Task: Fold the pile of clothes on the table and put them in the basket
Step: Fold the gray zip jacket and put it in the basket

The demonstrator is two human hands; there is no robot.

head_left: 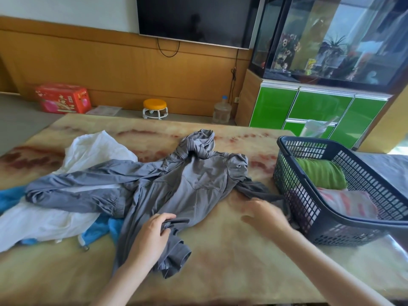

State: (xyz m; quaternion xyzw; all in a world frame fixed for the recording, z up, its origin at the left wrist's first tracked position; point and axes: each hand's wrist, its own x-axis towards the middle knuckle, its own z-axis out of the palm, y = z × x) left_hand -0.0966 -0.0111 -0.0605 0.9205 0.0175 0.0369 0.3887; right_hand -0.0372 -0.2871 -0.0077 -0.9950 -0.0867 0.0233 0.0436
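Head view: left hand [152, 235] pinches gray hoodie [194, 180] left of the basket [293, 180]. Right hand [265, 214] beside it is blurred; grip unclear.

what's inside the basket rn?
In the basket: a folded green cloth at the far end and a pink-striped cloth nearer. Anything under them, and the basket floor, is covered.
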